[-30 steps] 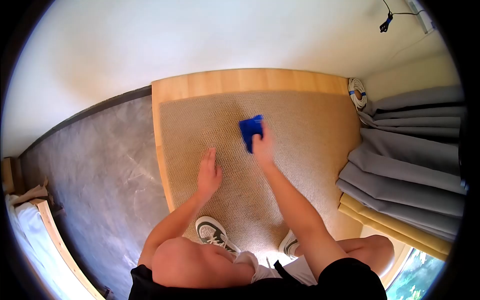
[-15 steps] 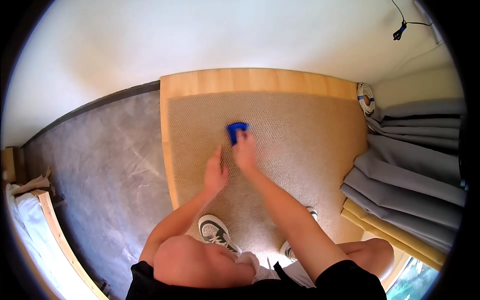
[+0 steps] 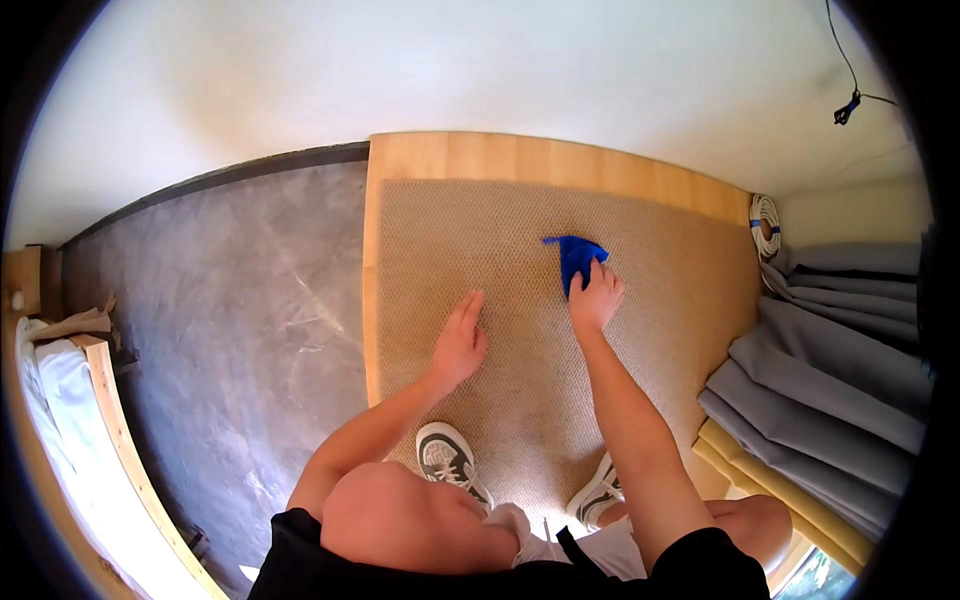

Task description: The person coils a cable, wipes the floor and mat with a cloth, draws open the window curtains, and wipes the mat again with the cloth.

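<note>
Floor lies left, then the rug. Over it, the left hand holds nothing, fingers nearly straight; whether it touches is unclear. To its right and farther is the cloth, near edge gripped by the right hand, fingers part-curled. Tucking in the loose left corner should give better control

Toward two o'clock, the right hand covers the lower edge of the blue cloth. At five, the right arm hides part of a shoe. Farther out at two, a black cable leaves the view. The dark rim cuts off grey fabric at three. Whether the left hand touches the carpet is unclear.
</note>
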